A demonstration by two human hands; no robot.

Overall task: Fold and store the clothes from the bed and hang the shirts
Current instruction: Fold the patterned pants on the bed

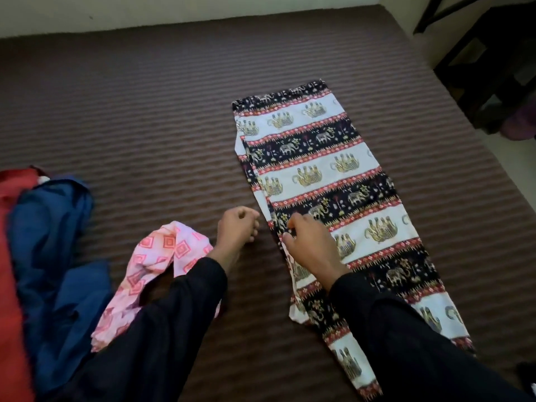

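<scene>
Elephant-print trousers (327,175) in black, white and red bands lie flat and lengthwise on the brown striped bed (150,105), folded leg on leg. My right hand (310,242) rests on their left edge with fingers curled, seemingly pinching the fabric there. Just left of the trousers my left hand (239,227) hovers over the bare bedcover, fingers loosely curled, holding nothing. A crumpled pink cloth (156,256) with red square patterns lies under my left forearm. Further left sit a blue garment (55,242) and a red garment (11,271).
A pale wall (174,10) runs along the bed's far side. Dark furniture (493,68) stands off the bed's right edge, with pale floor (510,158) below it. Bare bedcover stretches between the clothes pile and the trousers.
</scene>
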